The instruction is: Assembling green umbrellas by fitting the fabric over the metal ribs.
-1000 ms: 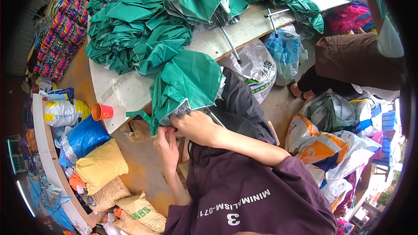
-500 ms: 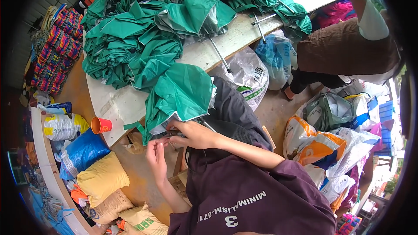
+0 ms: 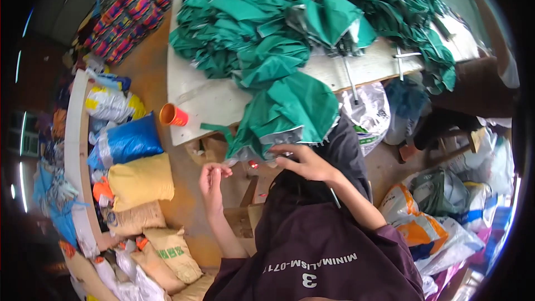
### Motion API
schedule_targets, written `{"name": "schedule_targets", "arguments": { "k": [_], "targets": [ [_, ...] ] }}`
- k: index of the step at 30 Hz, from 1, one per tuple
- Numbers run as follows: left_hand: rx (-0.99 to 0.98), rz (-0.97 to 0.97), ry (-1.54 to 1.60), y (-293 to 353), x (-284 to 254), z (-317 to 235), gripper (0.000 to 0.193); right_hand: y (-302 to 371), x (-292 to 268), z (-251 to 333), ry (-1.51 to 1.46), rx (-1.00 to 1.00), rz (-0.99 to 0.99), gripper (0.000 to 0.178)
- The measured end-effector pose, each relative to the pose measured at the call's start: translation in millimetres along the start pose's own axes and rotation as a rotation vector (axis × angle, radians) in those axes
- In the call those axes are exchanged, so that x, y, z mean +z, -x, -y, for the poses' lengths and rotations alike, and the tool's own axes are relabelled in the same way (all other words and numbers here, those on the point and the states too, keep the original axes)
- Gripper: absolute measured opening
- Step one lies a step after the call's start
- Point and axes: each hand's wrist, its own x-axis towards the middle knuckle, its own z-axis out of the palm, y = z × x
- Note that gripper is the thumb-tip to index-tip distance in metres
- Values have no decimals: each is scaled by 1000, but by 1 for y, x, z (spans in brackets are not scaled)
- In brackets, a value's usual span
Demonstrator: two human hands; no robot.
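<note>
A green umbrella (image 3: 292, 108) with a silvery underside hangs over the table's near edge, loosely folded, with its rim towards me. My right hand (image 3: 307, 163) is at this rim, thumb and forefinger apart, fingertips close to the silvery fabric. Left of it, my left hand (image 3: 212, 183) is raised with its fingers curled and thumb pressed in. Whatever they pinch, if anything, is too small to make out. A green strap (image 3: 218, 128) sticks out from the umbrella's left side. Below my right wrist, a thin pale shaft (image 3: 335, 198) shows against my dark clothes.
A heap of green umbrellas (image 3: 228, 28) covers much of the white table (image 3: 195, 97). An orange cup (image 3: 174, 115) stands at its left corner. Stuffed sacks (image 3: 142, 181) line the left; plastic bags (image 3: 415, 217) lie at right. Another person (image 3: 473, 92) is at the far right.
My hands, close together before, have moved apart. The right fingers have spread. My view has shifted, so the table and umbrellas appear further right.
</note>
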Motion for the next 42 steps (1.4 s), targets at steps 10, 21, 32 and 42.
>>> {"name": "schedule_targets", "arguments": {
  "k": [10,21,32,42],
  "targets": [
    [-152,-556,-239,48,-171,54,12,3,-8,2,-54,-18,29,41],
    [102,-1028,-446,71,-210,95,16,12,-9,5,-31,85,-11,43],
    [368,-359,-516,29,-17,-23,7,10,1,-2,-126,-28,-94,44],
    [689,206,-598,-13,97,-10,24,26,9,10,-301,146,-150,39]
  ]
}}
